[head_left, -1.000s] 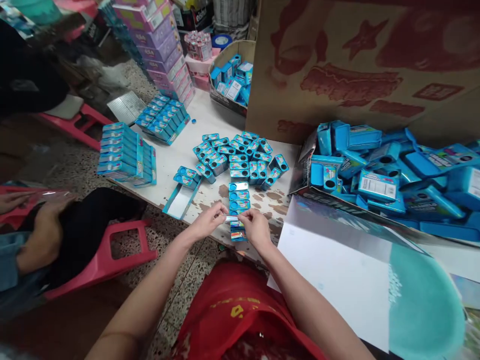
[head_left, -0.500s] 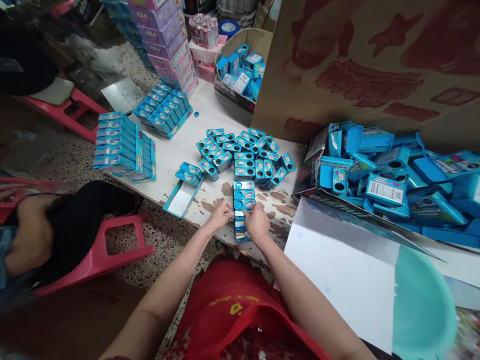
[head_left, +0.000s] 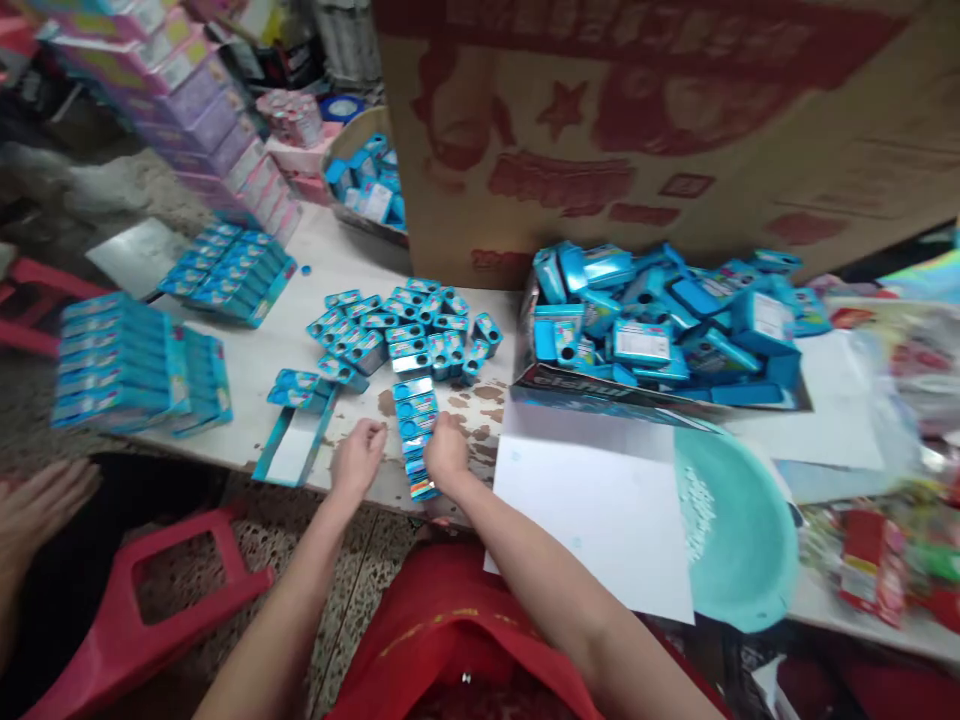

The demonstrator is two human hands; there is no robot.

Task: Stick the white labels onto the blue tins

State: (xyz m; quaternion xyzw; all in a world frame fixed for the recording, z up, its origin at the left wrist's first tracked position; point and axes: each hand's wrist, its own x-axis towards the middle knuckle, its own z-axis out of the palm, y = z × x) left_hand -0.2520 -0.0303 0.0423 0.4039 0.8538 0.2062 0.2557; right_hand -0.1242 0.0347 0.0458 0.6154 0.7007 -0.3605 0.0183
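Left hand (head_left: 358, 457) curled beside the tins (head_left: 416, 410), right hand (head_left: 448, 455) against them, both grips unclear: an uneven push could skew the row over the desk (head_left: 341, 265) edge.

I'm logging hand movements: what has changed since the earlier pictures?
The left hand has moved left, off the row of blue boxes where both hands held a small pale piece, toward the blue tray; whether it holds anything is unclear. The camera view has swung right. The right hand stays at the row; the tray and cluster of blue boxes keep their layout.
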